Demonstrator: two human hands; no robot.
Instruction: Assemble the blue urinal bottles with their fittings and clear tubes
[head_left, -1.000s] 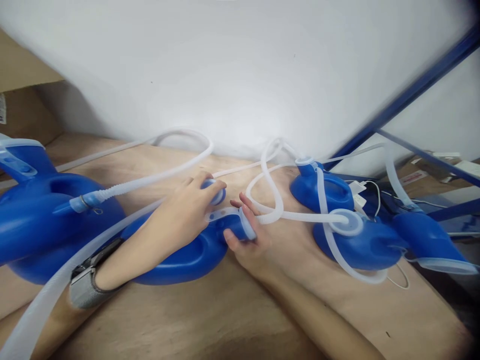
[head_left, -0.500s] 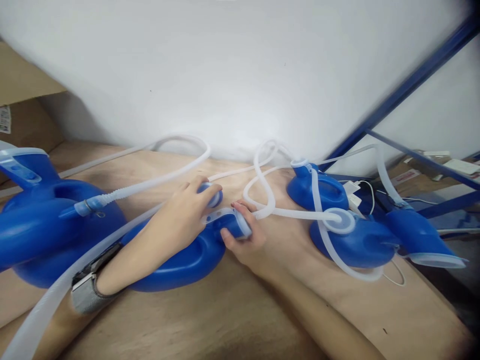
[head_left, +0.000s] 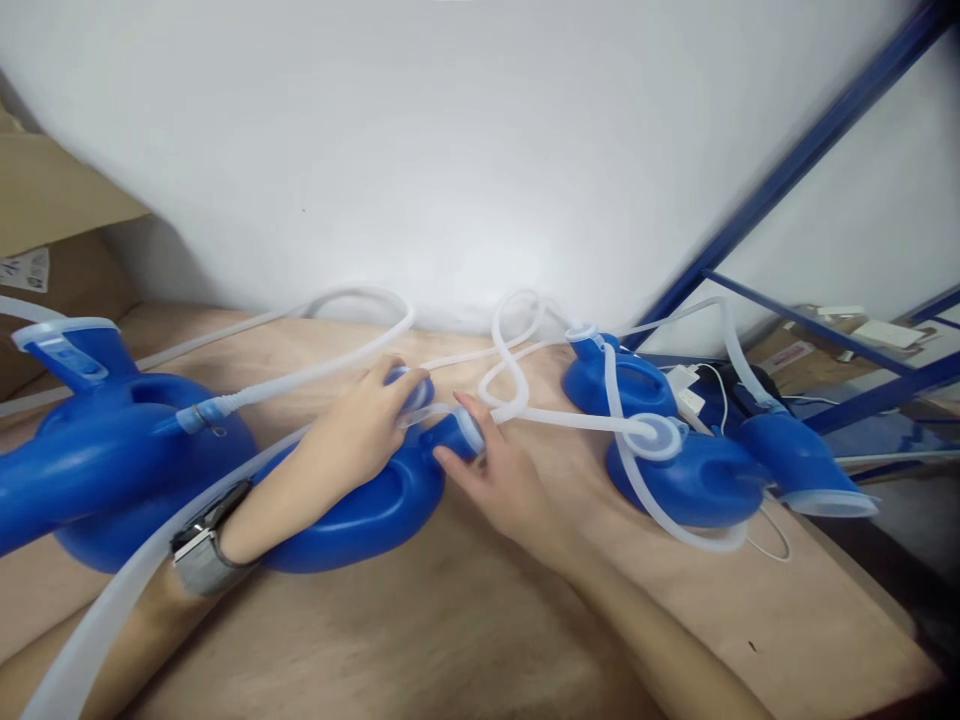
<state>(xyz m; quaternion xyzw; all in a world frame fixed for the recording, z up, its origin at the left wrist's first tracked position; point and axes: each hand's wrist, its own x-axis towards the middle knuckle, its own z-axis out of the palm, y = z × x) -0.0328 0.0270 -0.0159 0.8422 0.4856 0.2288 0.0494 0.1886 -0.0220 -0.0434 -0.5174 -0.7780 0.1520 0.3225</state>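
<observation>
A blue plastic urinal bottle (head_left: 375,515) lies on the wooden table below my hands, its neck pointing right. My left hand (head_left: 356,425) pinches a blue cap (head_left: 417,391) above and to the left of the neck. Between cap and neck runs a clear strap (head_left: 427,411). Around the whitish rim of the neck (head_left: 452,436) my right hand (head_left: 506,482) is curled, thumb on the near side and fingers on the far side. My left forearm, with a grey watch band, covers part of the bottle's body. A translucent hose (head_left: 142,540) passes over that forearm.
Another blue bottle (head_left: 142,450) with a corrugated hose (head_left: 322,372) stands left. Two more, one behind (head_left: 619,385) and one in front (head_left: 690,490), lie right amid looped hoses. A cardboard box (head_left: 67,200) sits far left, a blue metal frame (head_left: 787,170) right, a white wall behind.
The view has shifted slightly. My right hand's grip on the neck rim has loosened a little, its fingers straighter. The strap between cap and neck now bows differently; my left hand still holds the cap.
</observation>
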